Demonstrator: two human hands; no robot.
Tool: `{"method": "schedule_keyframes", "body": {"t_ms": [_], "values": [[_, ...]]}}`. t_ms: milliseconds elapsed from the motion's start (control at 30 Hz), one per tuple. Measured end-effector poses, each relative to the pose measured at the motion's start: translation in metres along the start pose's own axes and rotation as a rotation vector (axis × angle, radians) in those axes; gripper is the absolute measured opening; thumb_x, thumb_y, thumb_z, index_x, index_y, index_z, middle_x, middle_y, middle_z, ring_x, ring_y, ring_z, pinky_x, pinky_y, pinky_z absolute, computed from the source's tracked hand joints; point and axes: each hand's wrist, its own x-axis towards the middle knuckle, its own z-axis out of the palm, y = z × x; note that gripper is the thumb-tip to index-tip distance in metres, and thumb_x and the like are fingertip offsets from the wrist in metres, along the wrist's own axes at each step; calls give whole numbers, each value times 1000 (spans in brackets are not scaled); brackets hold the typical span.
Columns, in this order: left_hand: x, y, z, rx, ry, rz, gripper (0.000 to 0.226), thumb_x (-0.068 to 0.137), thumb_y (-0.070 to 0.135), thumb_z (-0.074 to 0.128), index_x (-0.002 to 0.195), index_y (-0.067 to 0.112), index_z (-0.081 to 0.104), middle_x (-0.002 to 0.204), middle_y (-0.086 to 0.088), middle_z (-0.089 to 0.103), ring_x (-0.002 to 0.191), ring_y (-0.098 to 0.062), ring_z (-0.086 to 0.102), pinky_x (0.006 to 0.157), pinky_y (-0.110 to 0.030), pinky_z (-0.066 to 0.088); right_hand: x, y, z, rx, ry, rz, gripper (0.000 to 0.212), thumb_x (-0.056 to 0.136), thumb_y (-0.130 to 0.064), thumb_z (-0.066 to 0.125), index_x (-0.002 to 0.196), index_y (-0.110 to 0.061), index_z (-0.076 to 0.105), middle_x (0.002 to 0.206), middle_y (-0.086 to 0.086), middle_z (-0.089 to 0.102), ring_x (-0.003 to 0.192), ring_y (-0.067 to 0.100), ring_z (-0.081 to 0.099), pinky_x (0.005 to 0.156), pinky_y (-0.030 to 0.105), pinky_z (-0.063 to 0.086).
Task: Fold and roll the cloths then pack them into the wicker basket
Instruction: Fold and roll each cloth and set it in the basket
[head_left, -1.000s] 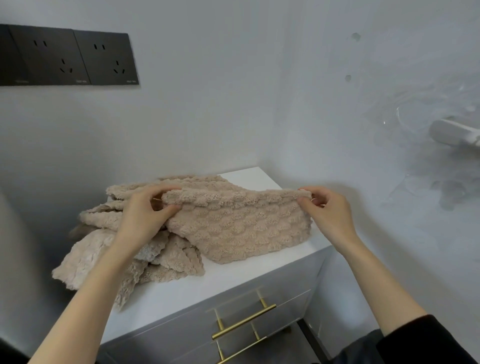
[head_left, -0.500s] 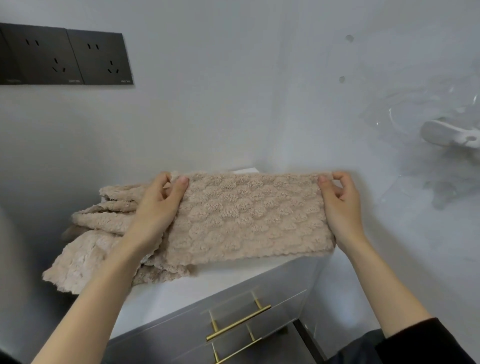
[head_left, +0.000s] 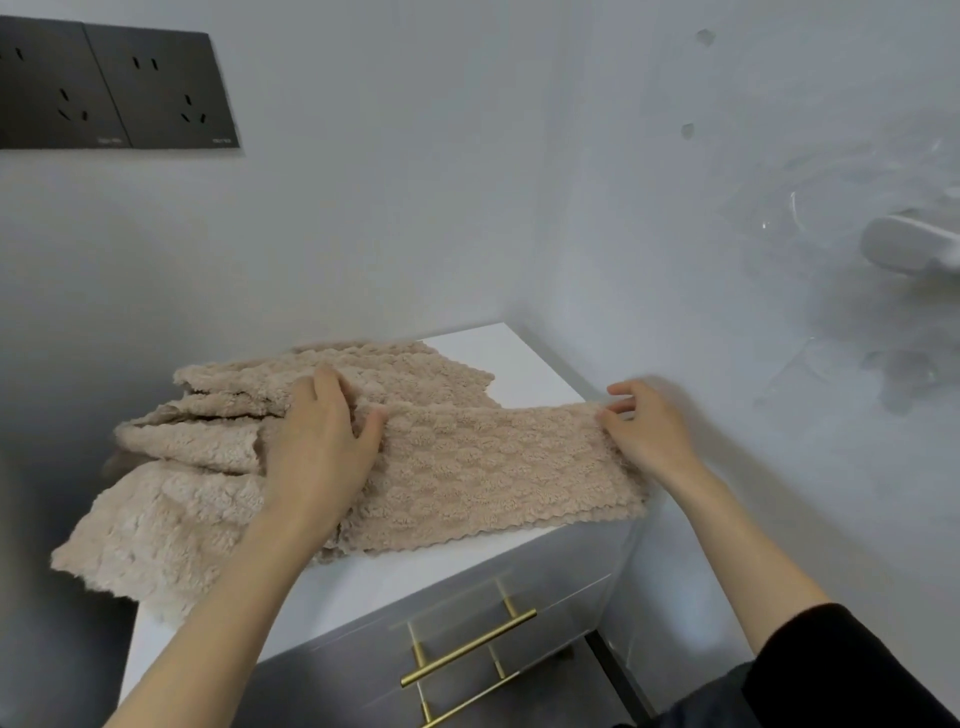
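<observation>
fingers (head_left: 328, 387) at both cloth (head_left: 493, 457) ends (on cabinet (head_left: 519, 358))

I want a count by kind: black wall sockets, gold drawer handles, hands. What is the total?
Black square wall sockets: 2
Gold metal bar drawer handles: 2
Bare hands: 2
Total: 6

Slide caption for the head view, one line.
Head view: folded beige cloth lies on white cabinet beside the cloth pile; left hand rests on it, right hand pinches its end.
</observation>
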Motion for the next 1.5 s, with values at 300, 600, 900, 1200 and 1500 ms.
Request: {"method": "schedule_keyframes", "body": {"t_ms": [300, 600, 900, 1200, 1500], "values": [[-9, 0, -6, 133, -228, -64, 35, 94, 46, 49, 77, 15, 48, 67, 1, 54, 62, -17, 52, 52, -30, 41, -16, 6, -8, -323, -83, 22, 45, 93, -31, 54, 55, -14, 39, 56, 8, 47, 56, 26, 47, 53, 33, 31], [2, -3, 3, -227, -137, -103, 31, 99, 35, 43, 74, 17, 40, 58, -1, 50, 52, -15, 45, 47, -29, 28, -19, -2, -7, -124, -6, -74, 24, 98, -30, 46, 82, -12, 42, 70, -1, 47, 65, 17, 44, 57, 33, 32], [3, -8, 14, -186, -84, -11, 24, 100, 27, 42, 83, 11, 39, 56, -4, 50, 46, -18, 43, 43, -31, 27, -29, 0, -7, -191, 24, -153, 21, 99, -28, 44, 88, -11, 38, 66, 1, 48, 62, 21, 46, 54, 35, 30], [-7, 0, 3, 219, -90, 27, 40, 98, 35, 46, 124, 6, 38, 91, -6, 57, 59, -21, 48, 42, -29, 30, -34, 8, -4, -417, -32, -72, 26, 98, -32, 45, 98, -7, 41, 83, 11, 58, 81, 32, 59, 63, 36, 42], [-6, 10, 18, 327, -172, 285, 41, 97, 40, 45, 132, 19, 52, 132, 1, 51, 126, -22, 41, 109, -45, 18, -18, 1, -1, -341, -247, 190, 47, 86, -47, 60, 61, -20, 31, 80, 7, 41, 79, 23, 40, 53, 29, 25]]}}
